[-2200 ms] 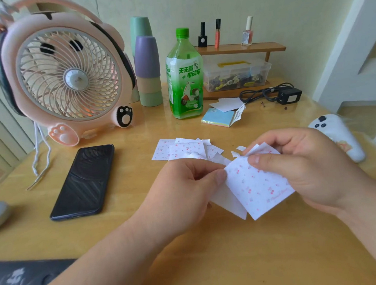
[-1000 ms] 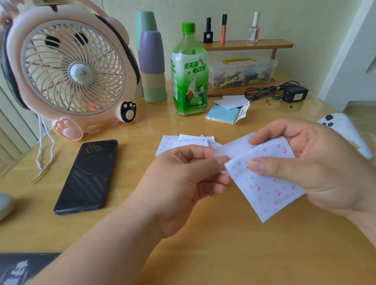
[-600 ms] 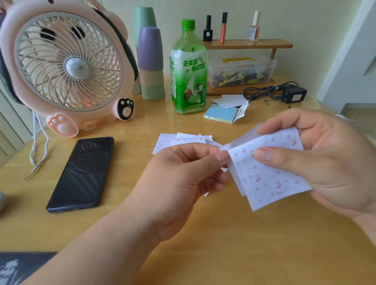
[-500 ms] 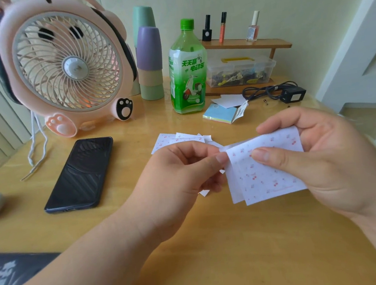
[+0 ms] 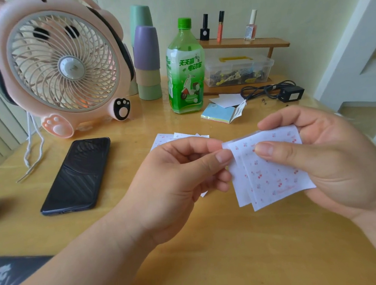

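Above the bench (image 5: 217, 266), the cherry-print paper (image 5: 271, 180) looks mid-fold: the left hand (image 5: 175, 185) pinches its corner, and the right hand (image 5: 336, 162) holds it in a thumb-and-finger grip. Next, the edges likely need aligning before creasing.

paper (image 5: 270, 175) – white (red cherries) | bottle (image 5: 185, 73) – green | phone (image 5: 76, 176) – black

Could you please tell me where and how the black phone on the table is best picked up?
Probably grip the phone across its two long edges near the middle, coming from above. It lies flat, screen up, on the table, so only its thin sides offer purchase. Both are free, with the white cord apart on its left.
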`<state>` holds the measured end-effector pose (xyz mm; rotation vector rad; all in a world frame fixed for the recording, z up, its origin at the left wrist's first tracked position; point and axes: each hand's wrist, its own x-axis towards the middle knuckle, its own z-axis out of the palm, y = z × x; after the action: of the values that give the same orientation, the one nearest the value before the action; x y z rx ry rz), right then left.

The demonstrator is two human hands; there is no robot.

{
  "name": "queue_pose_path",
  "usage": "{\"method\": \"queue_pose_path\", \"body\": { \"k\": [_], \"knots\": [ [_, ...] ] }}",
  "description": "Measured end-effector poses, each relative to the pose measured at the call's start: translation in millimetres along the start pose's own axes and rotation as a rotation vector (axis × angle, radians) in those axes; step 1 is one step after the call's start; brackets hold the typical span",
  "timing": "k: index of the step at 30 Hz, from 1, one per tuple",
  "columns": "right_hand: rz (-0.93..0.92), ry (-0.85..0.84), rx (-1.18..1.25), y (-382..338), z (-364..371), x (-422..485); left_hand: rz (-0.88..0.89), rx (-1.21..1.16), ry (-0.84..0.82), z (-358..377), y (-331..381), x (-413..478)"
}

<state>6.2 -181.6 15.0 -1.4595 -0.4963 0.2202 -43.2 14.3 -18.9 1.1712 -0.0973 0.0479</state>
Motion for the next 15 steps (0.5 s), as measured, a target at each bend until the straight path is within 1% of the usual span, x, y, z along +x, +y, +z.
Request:
{"method": "queue_pose_path", "body": {
  "k": [2, 5, 11, 15],
  "knots": [
    [0.024, 0.002, 0.026, -2.4, 2.7, -0.6, 0.012, -0.03, -0.016, 0.4, 0.9, -0.2],
    [0.037, 0.008, 0.049, -5.4, 5.3, -1.4, 0.046, -0.016, -0.039, 1.9, 2.3, -0.8],
    [0.056, -0.036, 0.11, -7.7, 5.7, -2.3, 0.096, -0.023, -0.133, 2.2, 4.3, -2.6],
    [0.064, -0.05, 0.147, -9.7, 6.7, -3.1, 0.09, -0.038, -0.132, 5.7, 7.8, -5.6]
  ]
}}
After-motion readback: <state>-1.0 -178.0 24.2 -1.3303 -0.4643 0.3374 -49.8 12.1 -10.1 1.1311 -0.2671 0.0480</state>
